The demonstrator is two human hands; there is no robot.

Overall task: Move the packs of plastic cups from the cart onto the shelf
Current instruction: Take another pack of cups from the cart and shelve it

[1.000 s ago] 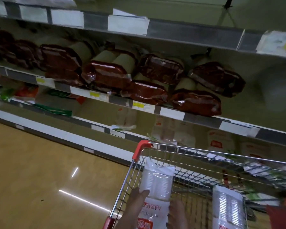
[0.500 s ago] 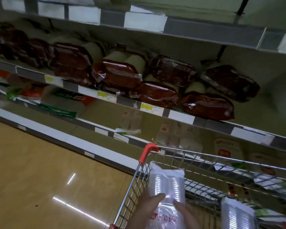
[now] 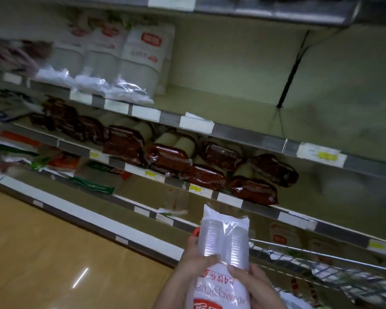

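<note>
1. A person stands in a dim shop aisle and holds one clear plastic pack of stacked white plastic cups (image 3: 223,248) in both bare hands, above the near end of a wire shopping cart (image 3: 321,262).
2. The left hand (image 3: 196,262) is closed around the left side of the pack, its fingers curled over the front at about mid-length.
3. The right hand (image 3: 254,279) is closed on the right side a little lower, its fingers pressed on the printed label.
4. The pack's long axis runs away from the person, with the crimped top end pointing up and forward toward the shelving and the labelled end near the body at the bottom of the view.
5. The bare stretch of cream metal shelf (image 3: 232,103) lies above and ahead of the hands, slightly to the right, and well apart from the pack.
6. Similar white packs with red labels (image 3: 143,63) stand upright at the left end of that same shelf.
7. Between the hands and that shelf sits a lower shelf of dark red wrapped packs (image 3: 210,166).
8. Judging from this, the pack is clear of the cart but not yet shelved. The move ahead looks like a lift up and forward past the red packs' shelf edge, and neither hand looks clearly nearer.
9. Motion blur hides whether further packs lie in the cart.
</note>
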